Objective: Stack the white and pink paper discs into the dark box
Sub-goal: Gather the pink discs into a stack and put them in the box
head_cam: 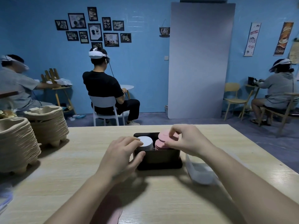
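The dark box [159, 156] stands on the wooden table [80, 175] straight in front of me. A stack of white paper discs [146, 141] fills its left half and a stack of pink paper discs [159, 145] its right half. My left hand [122, 152] holds the box's left end, thumb on the front wall and fingers touching the white stack's edge. My right hand [187, 139] pinches a tilted bunch of pink discs [165, 135] just above the pink stack.
Two tall stacks of moulded pulp trays [47, 122] stand at the table's left. A clear plastic container [199, 170] lies right of the box. A pink patch [111, 209] shows at the near edge. People sit at small tables beyond.
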Demonstrator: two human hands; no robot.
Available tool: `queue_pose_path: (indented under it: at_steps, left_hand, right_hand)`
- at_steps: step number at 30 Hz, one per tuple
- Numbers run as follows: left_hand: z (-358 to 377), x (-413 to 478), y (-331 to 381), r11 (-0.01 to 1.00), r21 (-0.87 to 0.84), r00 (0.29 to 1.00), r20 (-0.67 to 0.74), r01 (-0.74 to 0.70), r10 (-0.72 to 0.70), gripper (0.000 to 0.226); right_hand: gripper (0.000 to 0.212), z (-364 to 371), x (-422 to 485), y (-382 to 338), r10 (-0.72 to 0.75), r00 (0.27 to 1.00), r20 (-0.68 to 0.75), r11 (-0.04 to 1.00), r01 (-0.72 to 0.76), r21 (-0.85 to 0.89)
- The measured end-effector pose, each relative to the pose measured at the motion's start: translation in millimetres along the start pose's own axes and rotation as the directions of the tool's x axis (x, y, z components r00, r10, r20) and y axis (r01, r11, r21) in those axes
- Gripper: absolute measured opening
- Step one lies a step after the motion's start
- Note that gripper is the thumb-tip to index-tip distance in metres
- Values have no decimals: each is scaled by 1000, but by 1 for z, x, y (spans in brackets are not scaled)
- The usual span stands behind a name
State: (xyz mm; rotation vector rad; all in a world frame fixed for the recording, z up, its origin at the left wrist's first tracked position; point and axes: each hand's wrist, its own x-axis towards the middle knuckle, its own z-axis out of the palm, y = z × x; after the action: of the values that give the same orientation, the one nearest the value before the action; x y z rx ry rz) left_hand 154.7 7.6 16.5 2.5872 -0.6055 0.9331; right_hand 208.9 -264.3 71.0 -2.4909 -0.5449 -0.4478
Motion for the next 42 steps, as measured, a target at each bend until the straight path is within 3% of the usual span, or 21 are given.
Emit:
queue_pose_path:
  at_steps: [4, 8, 18, 24, 27, 30, 35, 42]
  left_hand:
    - [9, -1, 1, 1000, -8, 999, 30, 24, -24, 40]
    - [10, -2, 2, 999, -24, 999, 35, 32, -32, 38]
    - [-3, -4, -2, 995, -71, 994, 96, 67, -60, 42]
    - [-26, -14, -2, 990, -122, 995, 67, 76, -69, 37]
    - [-38, -29, -1, 981, -174, 996, 39, 89, -83, 29]
    - [-51, -55, -1, 973, -207, 994, 57, 102, -92, 27]
    - [-73, -108, -3, 959, -224, 971, 201, 173, -128, 30]
    - [-99, -144, -17, 946, -226, 939, 303, 234, -160, 27]
  right_hand:
    - [33, 13, 15, 0, 34, 995, 90, 989, -20, -149]
    - [35, 17, 21, -3, 12, 997, 72, 950, 11, -311]
    - [38, 16, 20, -6, 109, 987, 116, 947, -68, -313]
    - [23, 14, 4, -17, 39, 999, -11, 997, -40, -67]
    - [9, 16, -16, -36, -34, 992, -125, 994, 46, 97]
    - [9, 23, -51, -63, -123, 977, -177, 950, 168, 264]
    - [15, 59, -104, -86, -271, 963, 4, 850, 237, 471]
    - [19, 85, -125, -112, -329, 882, 337, 862, 136, 488]
